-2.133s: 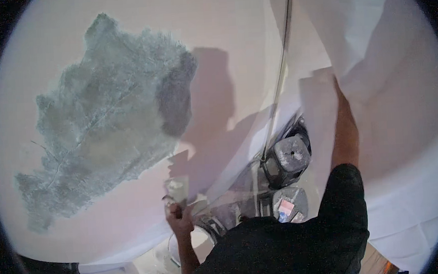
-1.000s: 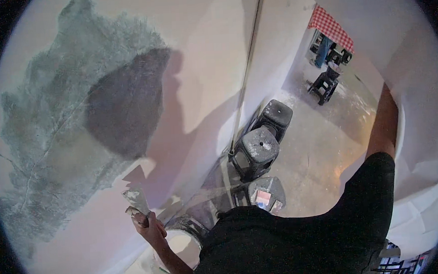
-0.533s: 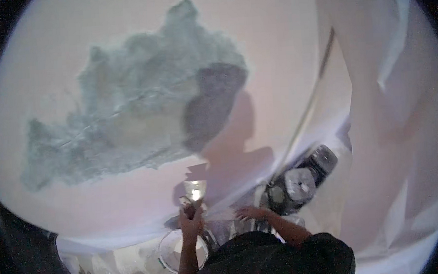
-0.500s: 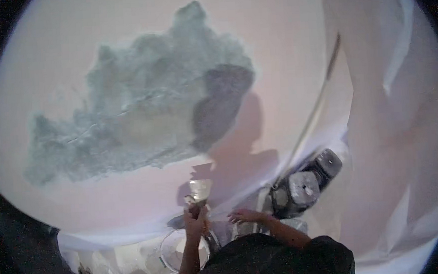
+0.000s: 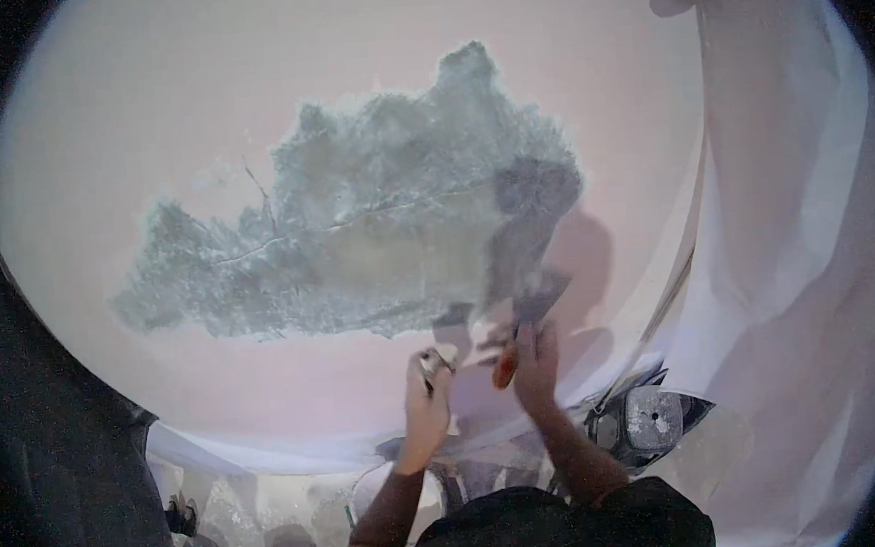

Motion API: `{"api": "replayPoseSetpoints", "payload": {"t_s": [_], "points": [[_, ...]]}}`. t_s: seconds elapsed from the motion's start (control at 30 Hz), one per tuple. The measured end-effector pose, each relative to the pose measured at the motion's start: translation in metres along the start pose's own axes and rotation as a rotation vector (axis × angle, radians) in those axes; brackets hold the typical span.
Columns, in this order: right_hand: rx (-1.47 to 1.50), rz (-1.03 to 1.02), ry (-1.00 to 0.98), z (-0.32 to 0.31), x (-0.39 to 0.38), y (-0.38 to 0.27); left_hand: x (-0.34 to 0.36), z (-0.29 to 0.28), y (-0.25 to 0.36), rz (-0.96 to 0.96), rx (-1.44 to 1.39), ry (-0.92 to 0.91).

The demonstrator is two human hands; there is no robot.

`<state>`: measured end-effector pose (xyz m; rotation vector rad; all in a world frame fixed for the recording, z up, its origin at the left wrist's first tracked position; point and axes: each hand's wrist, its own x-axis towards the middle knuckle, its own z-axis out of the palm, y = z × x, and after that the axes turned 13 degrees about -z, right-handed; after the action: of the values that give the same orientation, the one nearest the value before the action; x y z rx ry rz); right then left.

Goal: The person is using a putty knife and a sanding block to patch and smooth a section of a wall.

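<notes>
A pale pinkish wall (image 5: 195, 68) fills most of the view, with a large ragged grey patch (image 5: 385, 237) and a thin crack line across it. My right hand (image 5: 536, 373) is closed on a putty knife (image 5: 504, 368) with an orange-red handle. The putty knife's broad grey blade points up toward the patch's lower right edge; whether it touches the wall I cannot tell. Left of it, my left hand (image 5: 428, 409) grips a smaller pale-bladed putty knife (image 5: 443, 357), tilted and partly hidden by the fingers. Shadows of my head and tools fall on the wall.
A pale round bucket (image 5: 357, 514) stands below my left forearm. At lower right is a dark case-like object with a grey square top (image 5: 654, 418). Pale sheeting (image 5: 799, 281) hangs on the right, and dark cloth (image 5: 57, 447) lies at left.
Both hands have risen toward the wall. My right hand, empty and spread before, now holds the orange-red-handled putty knife. The view has shifted, so the patch sits farther right.
</notes>
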<state>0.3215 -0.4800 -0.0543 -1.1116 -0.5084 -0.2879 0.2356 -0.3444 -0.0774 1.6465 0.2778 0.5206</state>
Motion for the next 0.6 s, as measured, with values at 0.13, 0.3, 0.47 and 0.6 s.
{"api": "replayPoseSetpoints", "payload": {"t_s": [0.13,0.3,0.47,0.6], "points": [[-0.229,-0.159,-0.211,0.014,0.093,-0.051,0.028,-0.021,0.051,0.105,-0.084,0.025],[-0.181,-0.016,-0.422,0.054,0.151,-0.098,0.060,-0.053,0.114,0.431,0.372,0.213],[-0.065,-0.058,-0.367,0.092,0.179,-0.111,0.077,-0.070,0.149,0.491,0.353,0.246],[-0.062,-0.098,-0.338,0.089,0.183,-0.110,0.084,-0.075,0.138,0.464,0.582,0.338]]}}
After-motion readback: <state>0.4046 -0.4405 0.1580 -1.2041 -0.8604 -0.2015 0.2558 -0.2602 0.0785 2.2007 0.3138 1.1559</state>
